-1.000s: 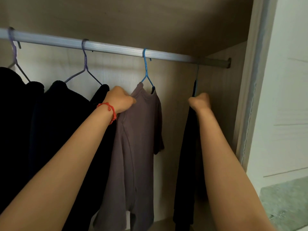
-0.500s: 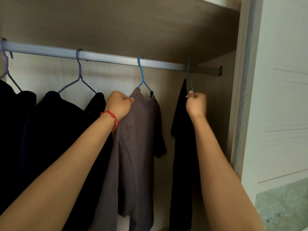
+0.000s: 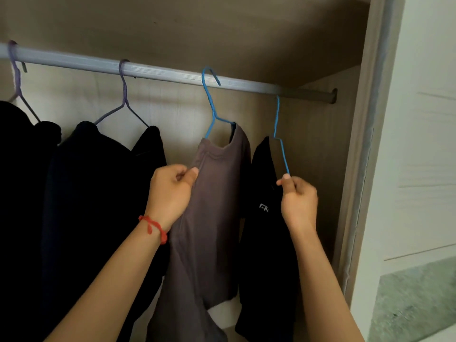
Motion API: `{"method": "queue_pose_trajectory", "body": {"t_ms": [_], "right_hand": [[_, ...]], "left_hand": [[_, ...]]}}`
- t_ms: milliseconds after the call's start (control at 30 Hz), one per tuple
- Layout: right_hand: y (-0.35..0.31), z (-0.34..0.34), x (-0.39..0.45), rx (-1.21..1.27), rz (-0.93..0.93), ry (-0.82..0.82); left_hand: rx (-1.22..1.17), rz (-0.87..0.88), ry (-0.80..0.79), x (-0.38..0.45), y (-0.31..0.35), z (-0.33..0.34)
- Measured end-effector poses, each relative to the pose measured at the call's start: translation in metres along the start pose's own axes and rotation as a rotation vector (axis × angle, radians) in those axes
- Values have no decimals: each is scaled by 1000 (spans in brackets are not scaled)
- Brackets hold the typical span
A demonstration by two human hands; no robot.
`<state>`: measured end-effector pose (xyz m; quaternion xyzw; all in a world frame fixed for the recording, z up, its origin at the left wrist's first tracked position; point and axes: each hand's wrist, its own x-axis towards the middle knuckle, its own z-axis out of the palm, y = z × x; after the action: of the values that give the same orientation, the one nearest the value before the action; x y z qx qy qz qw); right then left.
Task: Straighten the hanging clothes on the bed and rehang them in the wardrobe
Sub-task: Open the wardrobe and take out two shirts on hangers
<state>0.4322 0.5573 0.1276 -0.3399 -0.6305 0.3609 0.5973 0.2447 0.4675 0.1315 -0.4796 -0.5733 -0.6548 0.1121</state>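
Observation:
A grey rail (image 3: 160, 72) runs across the wardrobe. A brown-grey T-shirt (image 3: 212, 218) hangs from it on a blue hanger (image 3: 209, 102). My left hand (image 3: 170, 193), with a red string at the wrist, pinches this shirt's left shoulder. To the right a black shirt with a small white logo (image 3: 264, 230) hangs on a light-blue hanger (image 3: 280, 144). My right hand (image 3: 298, 201) grips the black shirt's right shoulder at the lower end of that hanger's arm.
Two dark garments (image 3: 98, 193) hang on purple hangers (image 3: 123, 95) at the left of the rail. The wardrobe's side wall and door frame (image 3: 365, 169) stand close on the right. A pale wall (image 3: 424, 144) and greenish floor (image 3: 414, 304) lie beyond.
Both hands have slid down from the hanger necks onto the shoulders of the two shirts. The black shirt has turned so its front with the logo shows.

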Motion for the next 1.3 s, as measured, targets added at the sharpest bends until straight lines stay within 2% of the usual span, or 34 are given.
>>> {"method": "queue_pose_trajectory", "body": {"t_ms": [167, 367, 567, 700, 833, 1100, 1300], "right_hand": [[39, -9, -52, -14, 31, -20], [73, -8, -105, 34, 205, -163], [93, -8, -150, 69, 322, -192], [98, -3, -159, 62, 345, -208], [99, 1, -156, 62, 341, -315], [111, -17, -132, 162, 422, -604], [111, -41, -123, 209, 343, -879]], "left_hand": [[-26, -169, -67, -62, -24, -12], [-54, -415, -76, -137, -47, -26], [-70, -556, -66, -181, -63, -51], [-99, -619, -13, -185, -64, -58], [-79, -635, 40, -187, -56, -59], [169, -602, 241, -223, -16, -34], [351, -626, 458, -265, 37, -10]]}}
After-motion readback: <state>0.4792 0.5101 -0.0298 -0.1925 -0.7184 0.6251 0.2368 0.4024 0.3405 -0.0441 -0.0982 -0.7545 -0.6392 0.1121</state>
